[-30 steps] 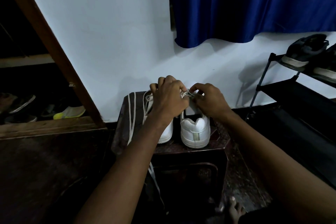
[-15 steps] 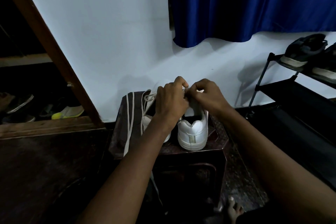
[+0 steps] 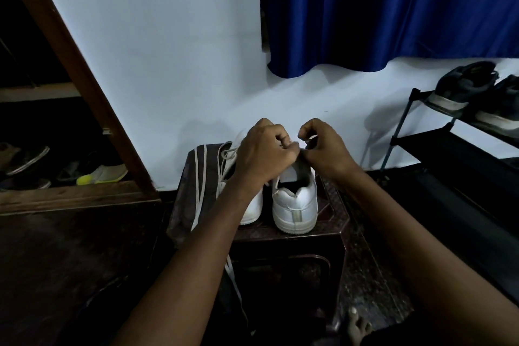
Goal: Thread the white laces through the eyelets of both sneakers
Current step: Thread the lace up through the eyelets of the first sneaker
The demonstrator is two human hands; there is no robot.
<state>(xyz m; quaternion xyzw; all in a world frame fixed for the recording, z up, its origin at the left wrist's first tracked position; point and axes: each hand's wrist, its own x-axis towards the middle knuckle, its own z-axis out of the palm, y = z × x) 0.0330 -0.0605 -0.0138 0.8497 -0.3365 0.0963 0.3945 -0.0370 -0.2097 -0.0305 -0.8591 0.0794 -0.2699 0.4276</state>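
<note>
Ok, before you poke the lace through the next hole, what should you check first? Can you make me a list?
1. Both sneakers standing steady on the stool: ok, the right sneaker and left sneaker sit side by side, heels toward the camera.
2. Left hand holding the lace: ok, its fingers pinch white lace over the right sneaker.
3. Right hand holding the lace: cannot tell, its fingers are curled close, but what they hold is hidden.
4. Next hole in sight: cannot tell, the hands cover the eyelets.
5. Spare lace out of the way: ok, it lies to the left on the stool and hangs over the edge.
</note>
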